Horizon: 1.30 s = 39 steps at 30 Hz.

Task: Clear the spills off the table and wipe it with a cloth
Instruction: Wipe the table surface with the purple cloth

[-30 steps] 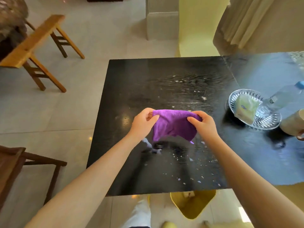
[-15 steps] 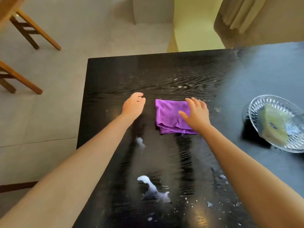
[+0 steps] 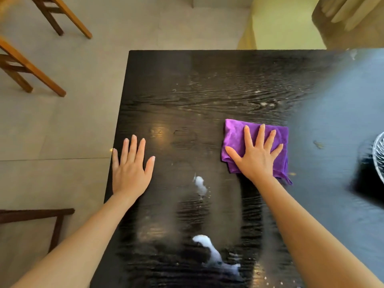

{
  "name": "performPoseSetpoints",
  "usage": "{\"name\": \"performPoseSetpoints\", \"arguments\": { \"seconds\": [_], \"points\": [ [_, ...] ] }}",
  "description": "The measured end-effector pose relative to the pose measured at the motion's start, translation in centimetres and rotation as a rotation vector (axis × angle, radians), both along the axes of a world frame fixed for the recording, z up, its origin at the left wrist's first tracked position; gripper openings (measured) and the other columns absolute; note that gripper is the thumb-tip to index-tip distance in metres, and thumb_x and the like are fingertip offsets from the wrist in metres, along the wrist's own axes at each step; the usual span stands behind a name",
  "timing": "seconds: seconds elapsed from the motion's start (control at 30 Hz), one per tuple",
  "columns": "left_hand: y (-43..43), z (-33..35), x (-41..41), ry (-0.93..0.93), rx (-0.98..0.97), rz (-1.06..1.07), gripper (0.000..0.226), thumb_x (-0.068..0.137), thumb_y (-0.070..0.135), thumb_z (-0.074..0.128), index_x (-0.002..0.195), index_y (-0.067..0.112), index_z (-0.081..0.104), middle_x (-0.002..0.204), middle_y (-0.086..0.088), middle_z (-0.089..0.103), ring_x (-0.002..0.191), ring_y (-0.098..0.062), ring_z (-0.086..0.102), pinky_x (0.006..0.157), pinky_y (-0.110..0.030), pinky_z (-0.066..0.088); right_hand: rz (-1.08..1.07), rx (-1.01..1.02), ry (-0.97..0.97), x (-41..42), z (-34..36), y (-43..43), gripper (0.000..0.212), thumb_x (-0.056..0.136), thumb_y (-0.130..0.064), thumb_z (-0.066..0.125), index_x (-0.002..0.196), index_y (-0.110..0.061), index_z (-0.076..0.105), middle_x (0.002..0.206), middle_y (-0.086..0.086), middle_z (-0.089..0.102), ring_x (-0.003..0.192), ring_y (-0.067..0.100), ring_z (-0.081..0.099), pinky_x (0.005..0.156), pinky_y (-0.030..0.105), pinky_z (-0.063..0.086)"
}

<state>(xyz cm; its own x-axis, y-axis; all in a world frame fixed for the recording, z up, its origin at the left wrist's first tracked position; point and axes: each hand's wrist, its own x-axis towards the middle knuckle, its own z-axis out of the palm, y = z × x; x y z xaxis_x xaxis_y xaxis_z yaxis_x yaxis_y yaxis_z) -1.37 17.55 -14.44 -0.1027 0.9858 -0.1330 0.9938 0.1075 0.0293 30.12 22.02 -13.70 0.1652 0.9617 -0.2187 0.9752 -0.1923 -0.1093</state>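
While both hands lie flat, the right hand (image 3: pixel 256 156) presses folded purple cloth (image 3: pixel 234 140).

The purple cloth (image 3: pixel 234 140) lies folded into a rough square, flat on the black table (image 3: pixel 187 84), directly under the right hand (image 3: pixel 256 156); its edges show beyond the fingertips and on both sides of the palm, and one small corner sticks out beside the wrist. The table top is dark wood with a visible grain and looks wet and shiny. Between the two hands, a bit nearer than the palms, sits a small white foamy spill (image 3: pixel 200 185). A larger white spill (image 3: pixel 214 254) lies further back, between the forearms.
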Motion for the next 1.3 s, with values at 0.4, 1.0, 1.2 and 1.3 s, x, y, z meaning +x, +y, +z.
{"name": "performPoseSetpoints", "arguments": {
  "seconds": [0.4,1.0,1.2,1.3],
  "points": [
    [0.0,0.0,0.1,-0.004,0.015,-0.012,0.068,0.092,0.055,0.003,0.149,0.021,0.008,0.159,-0.005,0.008,0.147,-0.022,0.002,0.119,-0.049,0.005,-0.143,0.145,0.121,-5.7,-0.1,1.4,0.046,0.102,-0.031,0.029,0.146,-0.020,0.032,0.159,0.007,0.020,0.147,0.032,0.008,0.116,0.056,0.005],
    [-11.0,0.8,-0.4,-0.089,-0.037,0.125,0.065,0.093,0.055,0.002,0.147,0.019,-0.008,0.158,-0.003,-0.009,0.144,-0.015,-0.014,0.116,-0.034,-0.008,0.531,0.146,0.159,-19.0,0.2,-1.1,0.046,0.100,-0.035,0.031,0.145,-0.024,0.033,0.157,0.004,0.026,0.146,0.031,0.014,0.115,0.057,0.009],
    [-16.8,0.4,2.5,-0.026,-0.056,0.105,0.069,0.088,0.057,-0.005,0.146,0.019,-0.004,0.155,-0.004,-0.008,0.144,-0.018,-0.009,0.117,-0.037,-0.003,0.722,0.138,0.288,-14.0,0.1,-7.0,0.044,0.096,-0.028,0.044,0.140,-0.022,0.046,0.152,0.001,0.037,0.143,0.027,0.027,0.116,0.050,0.015],
    [-19.6,0.5,4.4,-0.017,-0.056,0.086,0.069,0.090,0.056,-0.003,0.147,0.018,0.003,0.156,-0.004,-0.001,0.145,-0.019,-0.001,0.117,-0.040,0.003,0.749,0.147,0.295,-10.6,0.1,-8.7,0.044,0.095,-0.026,0.045,0.138,-0.023,0.048,0.150,-0.001,0.040,0.142,0.023,0.028,0.115,0.046,0.017]
  ]
}}
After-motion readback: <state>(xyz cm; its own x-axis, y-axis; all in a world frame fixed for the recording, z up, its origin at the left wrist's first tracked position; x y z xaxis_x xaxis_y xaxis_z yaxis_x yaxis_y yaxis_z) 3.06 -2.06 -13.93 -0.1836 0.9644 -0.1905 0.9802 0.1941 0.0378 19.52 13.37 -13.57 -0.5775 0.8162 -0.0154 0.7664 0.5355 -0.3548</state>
